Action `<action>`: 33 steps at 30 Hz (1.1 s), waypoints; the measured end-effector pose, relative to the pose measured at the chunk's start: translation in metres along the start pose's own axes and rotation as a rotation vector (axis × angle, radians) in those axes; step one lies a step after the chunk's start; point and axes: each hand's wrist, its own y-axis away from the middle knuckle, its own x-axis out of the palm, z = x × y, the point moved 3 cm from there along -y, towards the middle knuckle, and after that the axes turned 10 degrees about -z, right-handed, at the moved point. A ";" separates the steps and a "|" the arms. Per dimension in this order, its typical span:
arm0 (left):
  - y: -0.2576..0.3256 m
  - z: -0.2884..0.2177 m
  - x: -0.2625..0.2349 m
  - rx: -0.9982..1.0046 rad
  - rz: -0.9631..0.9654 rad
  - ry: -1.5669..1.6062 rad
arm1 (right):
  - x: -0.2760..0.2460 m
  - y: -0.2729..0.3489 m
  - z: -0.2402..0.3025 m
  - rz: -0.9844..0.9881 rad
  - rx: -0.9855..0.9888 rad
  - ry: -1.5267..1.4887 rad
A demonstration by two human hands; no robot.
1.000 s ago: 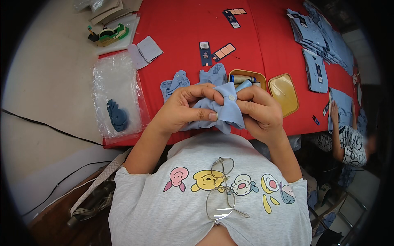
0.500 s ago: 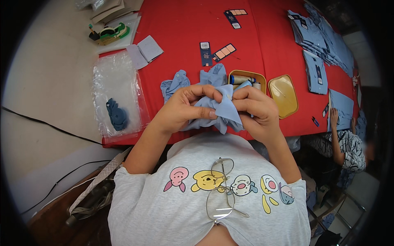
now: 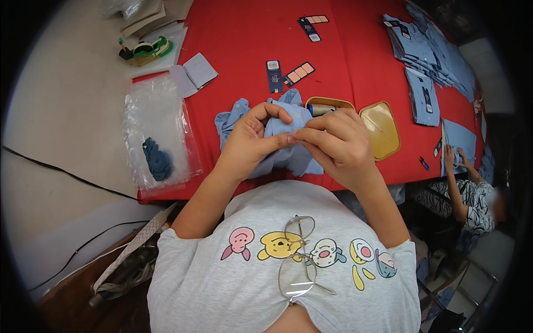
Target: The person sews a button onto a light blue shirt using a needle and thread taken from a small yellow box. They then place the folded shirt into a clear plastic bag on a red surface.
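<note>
A light blue garment lies bunched at the table's front edge, with a small pale button on the fold between my hands. My left hand grips this fold, thumb below and bent index finger above. Beside the left thumb tip, my right hand is closed in a pinch. Whatever its fingertips hold is too small to make out. Just behind the right hand stands a yellow tin with thread spools, partly covered by the hand. Its yellow lid lies to the right.
Dark tags lie on the red tablecloth. On the left are clear plastic bags with a dark blue cloth bundle, a notebook and a tape dispenser. Folded blue shirts line the right, near a co-worker's hands.
My right hand has let go of the raised fabric edge and now pinches by my left thumb. The fold lies flatter, its button facing up. The co-worker's second hand has come into sight.
</note>
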 end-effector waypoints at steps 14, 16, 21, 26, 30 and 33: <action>0.012 -0.003 -0.012 0.086 -0.116 -0.389 | -0.089 -0.017 -0.002 -0.383 0.360 -1.071; 0.008 -0.005 -0.014 0.122 -0.136 -0.473 | -0.133 -0.018 0.001 -0.424 0.266 -1.074; 0.008 -0.007 -0.019 0.168 -0.196 -0.486 | -0.160 -0.015 -0.001 -0.511 0.269 -1.138; 0.010 -0.015 -0.007 0.244 -0.182 -0.502 | -0.054 -0.013 0.003 -0.344 0.500 -0.651; 0.012 -0.020 -0.001 0.319 -0.167 -0.550 | -0.003 -0.015 0.009 -0.117 0.202 -0.063; 0.012 -0.022 0.001 0.320 -0.174 -0.570 | 0.007 -0.011 0.009 -0.091 0.122 0.063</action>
